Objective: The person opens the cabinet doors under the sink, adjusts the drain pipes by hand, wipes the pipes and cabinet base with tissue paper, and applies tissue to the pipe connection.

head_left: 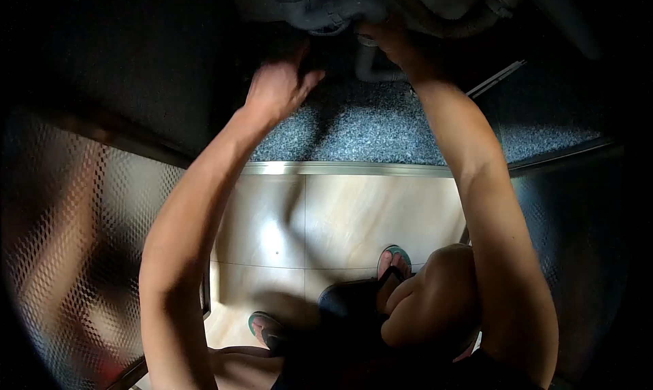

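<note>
Grey drain pipes (333,10) with a curved trap run through the dark top of the view, inside a cabinet. My right hand (389,41) reaches up to them, its fingers closed around a pipe joint beside the trap; shadow hides part of the grip. A lower bend of pipe (371,69) comes out beneath that hand. To the left, my left hand (280,84) is held below the trap, thumb spread away from the fingers and nothing visible in it. Its fingertips fade into the dark, apart from the pipes as far as I can see.
Speckled grey material (354,135) covers the cabinet floor, edged by a metal strip (340,168). A thin pale strip (496,79) lies at the right. Textured doors (115,233) stand open on both sides. My knee (435,295) and sandalled feet are over the tiled floor (354,213).
</note>
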A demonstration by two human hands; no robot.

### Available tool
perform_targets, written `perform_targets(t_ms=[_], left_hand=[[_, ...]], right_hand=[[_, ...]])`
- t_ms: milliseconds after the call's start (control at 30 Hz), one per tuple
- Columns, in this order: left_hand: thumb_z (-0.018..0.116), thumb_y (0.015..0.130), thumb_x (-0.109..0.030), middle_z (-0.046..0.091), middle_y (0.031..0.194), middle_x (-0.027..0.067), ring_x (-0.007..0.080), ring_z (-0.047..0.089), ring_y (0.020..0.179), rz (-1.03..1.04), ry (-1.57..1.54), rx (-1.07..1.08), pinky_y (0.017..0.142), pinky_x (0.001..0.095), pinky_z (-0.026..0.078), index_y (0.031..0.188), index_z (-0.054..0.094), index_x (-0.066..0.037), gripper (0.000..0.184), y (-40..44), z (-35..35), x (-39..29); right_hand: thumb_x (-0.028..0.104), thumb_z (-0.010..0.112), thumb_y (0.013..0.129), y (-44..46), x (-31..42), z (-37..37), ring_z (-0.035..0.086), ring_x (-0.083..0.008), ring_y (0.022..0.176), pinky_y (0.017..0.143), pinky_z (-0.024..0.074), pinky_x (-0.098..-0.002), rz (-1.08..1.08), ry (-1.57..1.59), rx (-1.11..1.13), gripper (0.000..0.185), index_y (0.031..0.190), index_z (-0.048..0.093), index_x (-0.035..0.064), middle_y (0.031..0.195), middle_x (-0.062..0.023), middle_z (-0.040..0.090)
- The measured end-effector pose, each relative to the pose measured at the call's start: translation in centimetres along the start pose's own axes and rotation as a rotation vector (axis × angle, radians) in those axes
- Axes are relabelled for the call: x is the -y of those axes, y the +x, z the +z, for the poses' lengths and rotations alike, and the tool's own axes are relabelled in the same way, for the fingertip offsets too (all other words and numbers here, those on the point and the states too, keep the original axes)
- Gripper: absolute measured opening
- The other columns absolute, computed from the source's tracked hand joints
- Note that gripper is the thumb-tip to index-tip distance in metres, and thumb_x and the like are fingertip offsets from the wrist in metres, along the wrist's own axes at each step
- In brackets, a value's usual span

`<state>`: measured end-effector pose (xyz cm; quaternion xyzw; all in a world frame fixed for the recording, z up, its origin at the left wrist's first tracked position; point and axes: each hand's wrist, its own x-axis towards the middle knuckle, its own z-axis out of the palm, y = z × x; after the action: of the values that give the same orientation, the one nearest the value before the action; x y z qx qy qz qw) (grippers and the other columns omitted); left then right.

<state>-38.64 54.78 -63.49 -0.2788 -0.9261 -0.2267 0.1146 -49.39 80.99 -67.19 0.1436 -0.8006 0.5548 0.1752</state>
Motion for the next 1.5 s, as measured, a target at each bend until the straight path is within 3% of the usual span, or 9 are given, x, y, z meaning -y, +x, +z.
perform_targets(t_ms=[133, 400, 600, 767, 1200, 1267, 1400, 1467, 1500], left_hand=[[0.064, 0.086, -0.032, 0.059, 0.117, 0.0231, 0.0379, 0.06, 0.103, 0.085, 0.044, -0.166, 0.088, 0.0453, 0.05, 0.128, 0.049, -0.004, 0.053, 5.8, 2.7, 0.8], [0.065, 0.084, -0.024, 0.06, 0.115, 0.0218, 0.0372, 0.061, 0.102, 0.111, 0.132, -0.296, 0.088, 0.0458, 0.05, 0.118, 0.054, -0.002, 0.042, 10.4, 5.8, -0.4], [0.067, 0.082, -0.039, 0.061, 0.115, 0.0196, 0.0381, 0.065, 0.091, 0.235, 0.407, -0.468, 0.075, 0.0472, 0.055, 0.119, 0.053, -0.004, 0.053, 13.7, 9.0, 1.2], [0.069, 0.074, -0.054, 0.064, 0.105, 0.02, 0.0371, 0.065, 0.091, -0.302, 0.428, -0.043, 0.073, 0.0504, 0.054, 0.121, 0.05, -0.008, 0.069, 14.3, 6.1, -3.1], [0.073, 0.073, -0.05, 0.066, 0.101, 0.0194, 0.0347, 0.065, 0.088, 0.061, 0.667, 0.156, 0.075, 0.0463, 0.054, 0.111, 0.06, -0.005, 0.061, 16.5, 5.0, 0.5], [0.067, 0.082, -0.025, 0.062, 0.108, 0.0201, 0.039, 0.062, 0.095, 0.096, 0.372, -0.197, 0.089, 0.0436, 0.05, 0.115, 0.055, -0.002, 0.042, 13.6, 5.6, -0.7], [0.068, 0.082, -0.028, 0.064, 0.102, 0.0197, 0.0368, 0.064, 0.089, 0.163, 0.078, -0.515, 0.083, 0.0418, 0.052, 0.111, 0.057, 0.0, 0.042, 7.4, 8.3, -1.8], [0.066, 0.083, -0.03, 0.064, 0.097, 0.0199, 0.0325, 0.065, 0.084, -0.624, -1.017, -0.287, 0.073, 0.0395, 0.053, 0.104, 0.06, 0.0, 0.038, 6.1, 10.0, -2.4], [0.066, 0.083, -0.03, 0.064, 0.097, 0.0199, 0.0325, 0.065, 0.084, -0.628, -1.018, -0.283, 0.073, 0.0395, 0.053, 0.104, 0.06, 0.0, 0.038, 6.0, 10.0, -2.1]], right_hand=[[0.022, 0.083, 0.065, 0.0, -1.2, 0.6, 0.059, -0.0303, 0.106, 0.077, 0.0569, -0.0386, 0.284, -0.173, -0.041, 0.072, 0.126, 0.05, 0.0055, 0.114, -0.0155, 0.06], [0.025, 0.084, 0.062, 0.9, -1.8, 0.5, 0.06, -0.031, 0.105, 0.078, 0.0566, -0.0386, 0.222, -0.087, -0.005, 0.076, 0.127, 0.049, 0.0049, 0.114, -0.0171, 0.061], [0.027, 0.085, 0.06, 1.0, -2.3, 0.0, 0.06, -0.0317, 0.103, 0.078, 0.0563, -0.0386, 0.219, -0.071, -0.009, 0.079, 0.127, 0.049, 0.0045, 0.113, -0.0185, 0.061], [0.029, 0.086, 0.059, 0.7, -2.6, -0.4, 0.061, -0.0323, 0.103, 0.079, 0.0561, -0.0386, 0.236, -0.075, -0.016, 0.082, 0.127, 0.049, 0.0041, 0.113, -0.0196, 0.061], [0.027, 0.084, 0.064, 2.1, -5.8, 1.0, 0.062, -0.033, 0.1, 0.082, 0.0537, -0.0442, -0.124, 0.148, 0.003, 0.073, 0.125, 0.051, 0.0041, 0.114, -0.0179, 0.06], [0.025, 0.082, 0.068, 1.7, -4.6, 0.4, 0.061, -0.0324, 0.101, 0.083, 0.053, -0.0449, -0.201, 0.147, 0.037, 0.067, 0.124, 0.051, 0.0037, 0.115, -0.0167, 0.06], [0.018, 0.078, 0.071, -2.0, 3.1, -1.7, 0.065, -0.0286, 0.09, 0.076, 0.0532, -0.0398, -0.044, -0.107, 0.075, 0.05, 0.113, 0.057, 0.0024, 0.101, -0.0148, 0.065], [0.016, 0.077, 0.072, -2.7, 3.0, -1.0, 0.066, -0.0276, 0.087, 0.074, 0.0533, -0.0385, 0.007, -0.176, 0.102, 0.046, 0.111, 0.058, 0.0021, 0.097, -0.0143, 0.067], [0.02, 0.077, 0.074, -2.7, 2.0, -0.1, 0.066, -0.028, 0.088, 0.074, 0.0531, -0.0385, -0.087, -0.278, -0.063, 0.047, 0.113, 0.056, 0.0018, 0.099, -0.0153, 0.065]])
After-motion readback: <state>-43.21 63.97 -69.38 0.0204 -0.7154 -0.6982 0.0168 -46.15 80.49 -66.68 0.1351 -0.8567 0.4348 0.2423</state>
